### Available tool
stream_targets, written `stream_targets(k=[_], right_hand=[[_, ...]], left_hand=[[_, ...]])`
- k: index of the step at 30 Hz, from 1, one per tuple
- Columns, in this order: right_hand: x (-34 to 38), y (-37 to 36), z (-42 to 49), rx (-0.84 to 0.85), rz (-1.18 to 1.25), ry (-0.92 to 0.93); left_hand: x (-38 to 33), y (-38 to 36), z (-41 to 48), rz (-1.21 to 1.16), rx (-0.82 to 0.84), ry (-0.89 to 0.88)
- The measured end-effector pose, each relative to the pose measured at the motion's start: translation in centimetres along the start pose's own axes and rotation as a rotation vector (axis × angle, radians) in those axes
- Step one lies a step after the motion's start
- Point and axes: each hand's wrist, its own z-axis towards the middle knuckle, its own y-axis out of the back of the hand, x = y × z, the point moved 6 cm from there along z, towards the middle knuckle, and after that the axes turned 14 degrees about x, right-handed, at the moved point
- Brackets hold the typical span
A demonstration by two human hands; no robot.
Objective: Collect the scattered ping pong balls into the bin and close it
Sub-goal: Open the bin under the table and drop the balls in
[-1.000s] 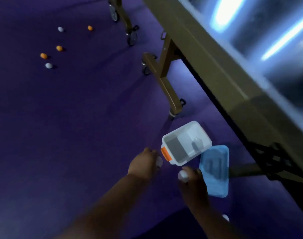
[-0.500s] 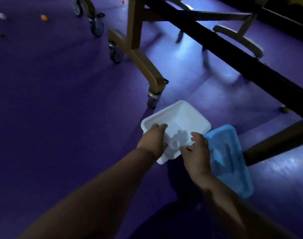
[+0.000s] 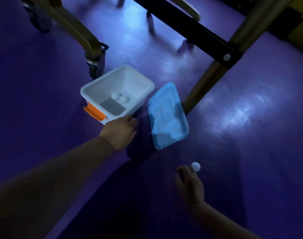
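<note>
Standing open on the purple floor (image 3: 44,87) by a castered table leg (image 3: 94,54), the white bin (image 3: 138,87) has its orange latch (image 3: 94,112) on the near side and two white balls (image 3: 115,96) touching each other on its bottom, with the blue lid (image 3: 167,116) lying flat just to its right. The left hand (image 3: 120,131) is at the bin's near corner with its fingers curled under, though I cannot tell whether it grips the wall or only rests against it. The right hand (image 3: 190,183) is low over the floor, well apart from the bin, fingers loosely bent and not wrapped round anything, their tips at a loose white ball (image 3: 195,166).
</note>
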Motion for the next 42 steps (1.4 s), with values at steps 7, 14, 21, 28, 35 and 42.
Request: stream_targets(k=[7, 14, 21, 28, 35, 42], right_hand=[[-6.6, 0.1, 3.7, 0.135, -0.168, -0.395], [-9.1, -1.5, 3.3, 0.313, -0.085, -0.413], [-2.5, -2.5, -1.4, 0.068, 0.198, -0.143], [11.9, -0.3, 3.4, 0.083, 0.423, 0.083], [22.5, 1.5, 12.3, 0.095, 0.37, 0.144], [21.4, -1.1, 15.7, 0.059, 0.426, -0.034]], left_hand=[[-2.3, -2.8, -1.6, 0.108, 0.121, -0.13], [-0.8, -2.6, -4.4, 0.137, 0.185, -0.1], [1.4, -1.8, -5.4, 0.102, 0.172, -0.025], [5.4, -0.1, -7.1, 0.028, 0.106, 0.124], [8.9, 1.9, -9.5, -0.02, 0.063, 0.203], [11.3, 2.2, -12.8, 0.01, 0.019, 0.177]])
